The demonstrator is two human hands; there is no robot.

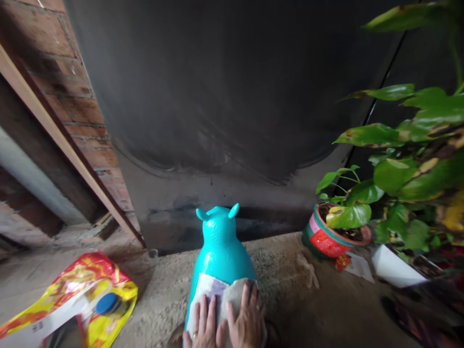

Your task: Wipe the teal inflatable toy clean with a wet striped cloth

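A glossy turquoise inflatable animal toy (219,241) with two small ears stands on the concrete floor, its back towards me at the bottom of the view. Pieces of whitish, wrinkled cloth or paper (212,285) lie across its back. My left hand (206,324) rests flat on the left piece, fingers stretched out and a ring on one finger. On the right piece, my right hand (248,316) presses down with its fingers spread. The lower part of the toy is hidden under my hands and the frame's bottom edge.
A smudged dark panel (232,106) rises behind the toy. To the left are a red-yellow plastic bag (119,290) with a blue cap (107,303) on it, and a leaning wooden beam (83,154). A potted plant (326,246) and a white planter (393,268) stand right.
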